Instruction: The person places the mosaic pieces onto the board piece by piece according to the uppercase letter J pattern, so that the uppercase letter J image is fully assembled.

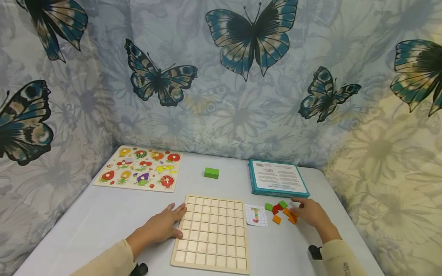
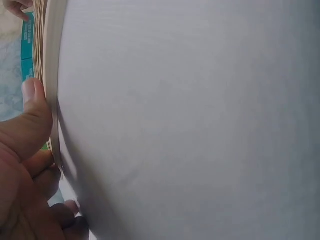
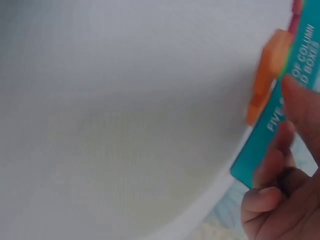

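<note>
A pale wooden grid board (image 1: 211, 232) lies on the table. My left hand (image 1: 162, 224) rests at its left side, fingers spread and touching the frame. In the left wrist view, the thumb (image 2: 32, 107) lies along the board's edge (image 2: 52, 65). My right hand (image 1: 312, 212) is over the right end of a small group of tiles, its thumb beside the orange tiles (image 1: 292, 219) and its index finger held apart from the thumb. Green tiles (image 1: 269, 207) and red pieces (image 1: 277, 208) lie left of it. The right wrist view shows an orange tile (image 3: 270, 62) near the thumb tip.
A gridded pattern card (image 1: 256, 215) lies between board and tiles. Behind stand a teal-edged box (image 1: 279, 178) and a green block (image 1: 211, 173). A fruit peg puzzle (image 1: 139, 168) lies at the back left. Butterfly-printed cloth (image 1: 238, 115) encloses the table.
</note>
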Motion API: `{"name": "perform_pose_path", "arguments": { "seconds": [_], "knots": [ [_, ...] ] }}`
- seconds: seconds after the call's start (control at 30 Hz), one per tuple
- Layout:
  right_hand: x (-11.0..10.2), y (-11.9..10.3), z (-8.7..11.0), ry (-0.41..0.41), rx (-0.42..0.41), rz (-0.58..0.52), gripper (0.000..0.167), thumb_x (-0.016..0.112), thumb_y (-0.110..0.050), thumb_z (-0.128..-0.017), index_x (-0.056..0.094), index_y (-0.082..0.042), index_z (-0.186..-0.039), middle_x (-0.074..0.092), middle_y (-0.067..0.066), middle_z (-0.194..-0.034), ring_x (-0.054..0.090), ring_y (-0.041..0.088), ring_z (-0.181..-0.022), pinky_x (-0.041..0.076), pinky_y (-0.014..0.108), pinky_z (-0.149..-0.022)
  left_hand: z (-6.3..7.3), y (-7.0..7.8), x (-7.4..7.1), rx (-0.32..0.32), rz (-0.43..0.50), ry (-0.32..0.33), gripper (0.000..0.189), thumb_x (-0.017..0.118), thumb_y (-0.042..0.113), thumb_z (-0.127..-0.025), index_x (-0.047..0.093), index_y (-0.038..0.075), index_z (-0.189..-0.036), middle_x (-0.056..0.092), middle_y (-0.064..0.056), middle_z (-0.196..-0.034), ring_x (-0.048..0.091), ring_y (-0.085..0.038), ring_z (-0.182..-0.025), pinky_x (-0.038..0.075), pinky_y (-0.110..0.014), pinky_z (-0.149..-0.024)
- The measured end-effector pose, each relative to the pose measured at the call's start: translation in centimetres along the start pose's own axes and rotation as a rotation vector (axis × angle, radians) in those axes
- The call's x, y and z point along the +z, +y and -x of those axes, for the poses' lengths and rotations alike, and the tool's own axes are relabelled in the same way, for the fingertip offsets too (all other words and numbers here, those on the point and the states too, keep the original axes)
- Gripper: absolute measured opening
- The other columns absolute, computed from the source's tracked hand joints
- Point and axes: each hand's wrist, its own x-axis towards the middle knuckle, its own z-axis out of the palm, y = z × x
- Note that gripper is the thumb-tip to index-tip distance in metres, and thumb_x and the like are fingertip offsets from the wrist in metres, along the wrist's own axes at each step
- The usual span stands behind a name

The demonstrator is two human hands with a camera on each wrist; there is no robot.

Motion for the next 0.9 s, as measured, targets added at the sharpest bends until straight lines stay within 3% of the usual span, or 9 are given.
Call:
{"name": "perform_pose_path", "arguments": {
  "seconds": [0.1, 0.27, 0.5, 0.73, 0.9],
  "knots": [
    [0.7, 0.7, -0.8, -0.006, 0.01, -0.01, 0.045, 0.069, -0.022, -0.092, 0.06, -0.006, -0.133, 0.055, 0.01, -0.091, 0.05, 0.026, -0.077, 0.043, 0.035, -0.063, -0.1, -0.2, 0.1, 0.01, 0.007, -0.009, 0.089, 0.077, 0.045, -0.076, 0.042, 0.01, -0.15, 0.031, -0.001, -0.157, 0.02, -0.04, -0.144, 0.032, -0.063, -0.105],
    [2.0, 0.5, -2.0, 0.005, -0.069, -0.015, 0.037, 0.066, -0.016, -0.093, 0.064, -0.009, -0.13, 0.054, 0.009, -0.089, 0.05, 0.024, -0.074, 0.043, 0.034, -0.062, 0.0, -0.6, -0.1, 0.006, -0.002, -0.024, 0.09, 0.076, 0.048, -0.075, 0.043, 0.01, -0.149, 0.033, -0.003, -0.156, 0.024, -0.04, -0.143, 0.029, -0.061, -0.107],
    [1.6, 0.1, -2.6, 0.015, -0.072, 0.04, 0.031, 0.062, -0.017, -0.096, 0.067, -0.009, -0.125, 0.062, 0.022, -0.114, 0.053, 0.029, -0.086, 0.05, 0.049, -0.079, -0.4, -0.5, -0.2, 0.022, 0.011, -0.006, 0.089, 0.076, 0.049, -0.076, 0.042, 0.011, -0.15, 0.033, -0.002, -0.157, 0.023, -0.04, -0.143, 0.029, -0.062, -0.107],
    [2.7, -0.2, -1.8, 0.01, -0.02, 0.025, 0.033, 0.069, -0.029, -0.09, 0.069, -0.008, -0.117, 0.065, 0.012, -0.103, 0.055, 0.025, -0.082, 0.051, 0.045, -0.073, 0.5, -1.3, 0.2, 0.013, 0.031, -0.014, 0.09, 0.076, 0.049, -0.075, 0.043, 0.01, -0.149, 0.033, -0.004, -0.157, 0.023, -0.042, -0.142, 0.029, -0.065, -0.105],
    [1.5, 0.0, -0.6, 0.025, 0.03, 0.035, 0.037, 0.075, -0.034, -0.085, 0.069, -0.007, -0.109, 0.062, 0.009, -0.092, 0.054, 0.024, -0.076, 0.05, 0.041, -0.067, 0.1, -0.9, 0.1, 0.041, 0.041, 0.007, 0.089, 0.076, 0.049, -0.075, 0.043, 0.01, -0.149, 0.034, -0.004, -0.156, 0.023, -0.042, -0.142, 0.029, -0.064, -0.105]
  ]
}}
